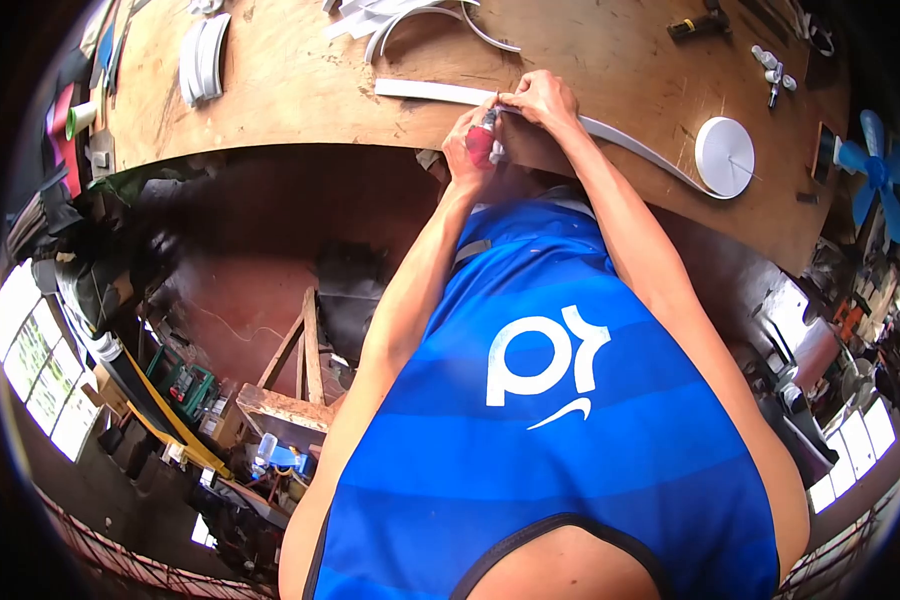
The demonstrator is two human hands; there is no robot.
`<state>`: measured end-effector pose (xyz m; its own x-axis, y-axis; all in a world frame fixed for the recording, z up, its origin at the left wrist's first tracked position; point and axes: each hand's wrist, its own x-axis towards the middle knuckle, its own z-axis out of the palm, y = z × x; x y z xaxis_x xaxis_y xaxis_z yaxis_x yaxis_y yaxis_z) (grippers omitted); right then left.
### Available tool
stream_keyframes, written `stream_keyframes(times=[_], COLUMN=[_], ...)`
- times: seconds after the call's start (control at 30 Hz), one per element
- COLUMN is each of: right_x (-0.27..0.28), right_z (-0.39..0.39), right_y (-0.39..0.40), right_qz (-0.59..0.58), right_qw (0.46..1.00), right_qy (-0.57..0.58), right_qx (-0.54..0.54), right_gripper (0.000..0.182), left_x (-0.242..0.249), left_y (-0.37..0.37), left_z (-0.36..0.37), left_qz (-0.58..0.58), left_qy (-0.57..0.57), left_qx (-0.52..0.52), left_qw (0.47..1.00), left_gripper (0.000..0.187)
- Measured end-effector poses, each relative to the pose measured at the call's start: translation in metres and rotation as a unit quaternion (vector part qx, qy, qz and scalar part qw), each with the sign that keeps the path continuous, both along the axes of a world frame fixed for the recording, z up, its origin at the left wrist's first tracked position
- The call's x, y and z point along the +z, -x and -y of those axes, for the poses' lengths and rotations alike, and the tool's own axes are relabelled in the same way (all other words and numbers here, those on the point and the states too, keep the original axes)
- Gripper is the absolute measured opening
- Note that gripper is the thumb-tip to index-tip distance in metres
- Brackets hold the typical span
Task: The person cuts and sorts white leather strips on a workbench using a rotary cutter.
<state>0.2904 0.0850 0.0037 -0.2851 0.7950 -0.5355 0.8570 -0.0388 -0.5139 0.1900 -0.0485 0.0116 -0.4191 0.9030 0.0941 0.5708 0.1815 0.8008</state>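
A long white strip (435,92) lies along the front edge of the wooden table. It passes by both hands and runs right to a round white coil (725,158). My left hand (470,145) is closed around a small red-and-white object (481,146), whose kind I cannot make out. Close beside it, my right hand (545,100) is closed, thumb and finger pinching at the strip. The two sets of fingertips nearly meet, and the exact spot between them is partly hidden.
Curved white pieces (203,60) and loose white strips (395,22) lie on the wooden table (290,90). A dark tool (698,25) and small white fittings (773,72) are at the back right. A blue fan (878,172) stands right; a wooden stand (285,405) sits below left.
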Motion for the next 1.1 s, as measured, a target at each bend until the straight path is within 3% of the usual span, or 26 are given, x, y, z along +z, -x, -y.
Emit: stream_keyframes(times=[0.33, 0.53, 0.63, 0.73, 0.8, 0.87, 0.9, 1.0, 1.03, 1.07, 1.1], right_x=[0.004, -0.005, -0.01, 0.004, 0.004, 0.008, 0.012, 0.02, 0.023, 0.024, 0.023], right_z=[0.0, -0.002, 0.001, -0.002, -0.001, 0.003, 0.005, 0.011, 0.013, 0.016, 0.02], right_y=[-0.001, -0.002, -0.004, -0.002, -0.002, -0.007, -0.009, -0.02, -0.026, -0.032, -0.039], right_qz=[0.011, 0.017, 0.017, 0.003, 0.012, -0.007, -0.025, -0.063, -0.082, -0.1, -0.099], right_qw=[0.999, 1.0, 1.0, 1.0, 1.0, 1.0, 0.999, 0.998, 0.996, 0.994, 0.992], right_qy=[0.029, 0.009, -0.009, -0.021, 0.017, 0.027, 0.022, 0.013, 0.01, 0.008, -0.031], right_qx=[-0.01, -0.002, 0.0, 0.018, 0.005, 0.01, 0.009, 0.022, 0.035, 0.049, 0.076], right_gripper=[0.035, 0.034, 0.035, 0.036, 0.035, 0.037, 0.038, 0.04, 0.041, 0.042, 0.046], left_x=[-0.002, -0.009, -0.007, -0.006, 0.002, 0.004, 0.0, 0.007, -0.023, 0.002, -0.002], left_y=[0.001, 0.003, 0.003, 0.001, 0.004, 0.014, 0.024, 0.059, 0.08, 0.095, 0.107], left_z=[0.007, 0.013, 0.012, 0.019, 0.027, 0.034, 0.034, 0.023, 0.013, -0.001, -0.011], left_qz=[0.029, -0.044, 0.049, 0.032, 0.044, 0.179, 0.208, 0.062, 0.11, 0.022, 0.012], left_qy=[0.028, 0.002, 0.035, -0.005, 0.036, 0.156, 0.134, 0.067, 0.003, 0.051, -0.001], left_qx=[0.0, -0.01, 0.001, 0.005, 0.014, 0.062, 0.067, 0.083, 0.083, 0.038, 0.02], left_qw=[0.999, 0.999, 0.998, 0.999, 0.998, 0.97, 0.967, 0.992, 0.991, 0.998, 1.0], left_gripper=[0.032, 0.025, 0.028, 0.028, 0.027, 0.027, 0.03, 0.026, 0.029, 0.03, 0.027])
